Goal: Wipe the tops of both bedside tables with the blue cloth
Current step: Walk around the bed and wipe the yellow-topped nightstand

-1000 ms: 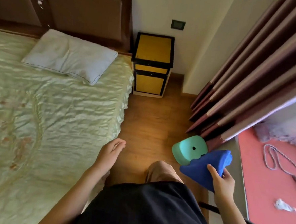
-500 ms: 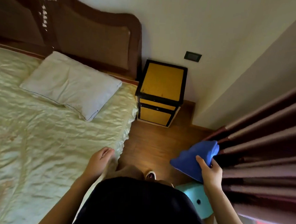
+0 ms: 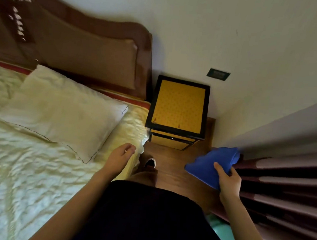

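A bedside table (image 3: pixel 179 106) with a yellow top and black frame stands in the corner between the bed and the wall. Nothing lies on its top. My right hand (image 3: pixel 228 181) grips a folded blue cloth (image 3: pixel 211 165) in the air, below and to the right of the table, apart from it. My left hand (image 3: pixel 120 157) hangs over the bed's edge with loosely curled fingers and holds nothing. Only one bedside table is in view.
The bed (image 3: pixel 28 167) with a pale quilt and a white pillow (image 3: pixel 64 111) fills the left. Dark red curtains (image 3: pixel 290 185) hang close on the right. A narrow strip of wooden floor (image 3: pixel 171 164) leads to the table. A teal stool (image 3: pixel 222 235) sits by my right leg.
I have moved forward along the bed; the table is now much nearer. The cloth has stayed in my right hand, and the stool has dropped behind my body.
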The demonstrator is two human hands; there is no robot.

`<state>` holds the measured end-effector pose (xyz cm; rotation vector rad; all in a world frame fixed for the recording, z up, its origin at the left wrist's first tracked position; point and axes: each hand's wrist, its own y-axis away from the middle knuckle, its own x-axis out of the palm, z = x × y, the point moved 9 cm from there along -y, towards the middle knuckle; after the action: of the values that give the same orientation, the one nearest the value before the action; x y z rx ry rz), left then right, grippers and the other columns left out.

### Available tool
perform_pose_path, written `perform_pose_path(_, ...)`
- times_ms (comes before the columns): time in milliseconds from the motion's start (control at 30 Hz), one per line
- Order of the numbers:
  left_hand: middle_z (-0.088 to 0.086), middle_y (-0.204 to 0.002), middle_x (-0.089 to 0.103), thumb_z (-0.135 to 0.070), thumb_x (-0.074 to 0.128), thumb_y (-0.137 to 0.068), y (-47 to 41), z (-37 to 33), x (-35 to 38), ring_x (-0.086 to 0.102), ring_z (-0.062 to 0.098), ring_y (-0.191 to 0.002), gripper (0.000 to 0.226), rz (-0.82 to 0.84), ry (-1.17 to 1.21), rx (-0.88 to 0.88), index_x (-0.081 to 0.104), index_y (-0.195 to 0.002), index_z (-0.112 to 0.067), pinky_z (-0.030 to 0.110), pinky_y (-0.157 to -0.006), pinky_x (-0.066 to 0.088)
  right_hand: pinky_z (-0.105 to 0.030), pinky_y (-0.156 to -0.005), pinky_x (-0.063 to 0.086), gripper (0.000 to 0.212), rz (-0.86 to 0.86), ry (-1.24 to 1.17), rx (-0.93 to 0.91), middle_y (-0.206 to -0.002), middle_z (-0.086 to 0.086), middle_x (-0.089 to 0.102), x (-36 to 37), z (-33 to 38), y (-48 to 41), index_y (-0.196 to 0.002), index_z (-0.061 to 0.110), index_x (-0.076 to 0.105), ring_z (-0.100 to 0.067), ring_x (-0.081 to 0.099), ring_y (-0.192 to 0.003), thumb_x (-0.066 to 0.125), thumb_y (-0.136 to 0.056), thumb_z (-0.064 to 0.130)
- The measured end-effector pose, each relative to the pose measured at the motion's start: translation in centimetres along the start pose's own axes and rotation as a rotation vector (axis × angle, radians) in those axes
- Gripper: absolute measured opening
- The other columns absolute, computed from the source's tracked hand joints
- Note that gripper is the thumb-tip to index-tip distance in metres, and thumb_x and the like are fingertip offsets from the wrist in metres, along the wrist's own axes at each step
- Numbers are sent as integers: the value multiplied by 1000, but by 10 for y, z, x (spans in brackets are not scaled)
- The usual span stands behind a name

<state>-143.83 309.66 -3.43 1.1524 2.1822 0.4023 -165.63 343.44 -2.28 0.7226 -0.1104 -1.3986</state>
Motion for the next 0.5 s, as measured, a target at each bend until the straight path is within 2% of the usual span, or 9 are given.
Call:
perform_pose_path(67, -3, -91, 70, -52, 44, -85, -34, -18, -7, 66, 20, -89, 35, 35, -38, 15, 65, -90, -25, 45, -88, 50, -45, -83, 54, 29, -31, 12, 29, -104, -12, 67, 11, 7, -16, -109, 10, 63, -32, 64, -90, 73, -85, 22)
perform_pose_path(167, 5, -93, 69, -36, 47, -96, -82, -49, -14, 64, 24, -90, 28, 70, -88, 57, 65, -93, -15, 45, -85, 48, -48, -88, 53, 42, -64, 43, 45, -110, -12, 65, 30, 26, -44, -123, 7, 61, -36, 64, -100, 72, -85, 23)
perform_pose_path(233, 9, -90, 67, -32, 46, -98, -113, -66, -16, 62, 25, -87, 28, 78, -114, 85, 63, -92, -12, 45, -82, 47, -52, -91, 52, 44, -73, 50, 49, -117, -15, 65, 44, 39, -63, -125, 8, 60, -37, 63, -104, 71, -86, 24)
perform_pose_path(333, 5, -89, 66, -32, 45, -98, -159, -79, -12, 61, 19, -86, 25, 81, -145, 120, 63, -93, -16, 35, -76, 45, -55, -93, 51, 41, -69, 34, 52, -118, -14, 64, 68, 53, -94, -125, 12, 58, -34, 63, -103, 70, -87, 23)
perform_pose_path(433, -2, -109, 66, -34, 45, -98, -210, -78, -1, 61, 12, -97, 24, 64, -165, 96, 63, -110, -23, 29, -80, 43, -55, -93, 52, 36, -29, 9, 46, -116, -12, 65, 103, 60, -135, -122, 16, 58, -34, 64, -105, 69, -88, 22)
perform_pose_path(500, 0, -131, 57, -36, 46, -98, -246, -72, 10, 56, 15, -114, 38, 41, -180, 95, 54, -132, -21, 27, -92, 40, -54, -93, 52, 35, 21, -10, 27, -114, -10, 65, 132, 60, -164, -121, 17, 59, -33, 64, -106, 69, -88, 22)
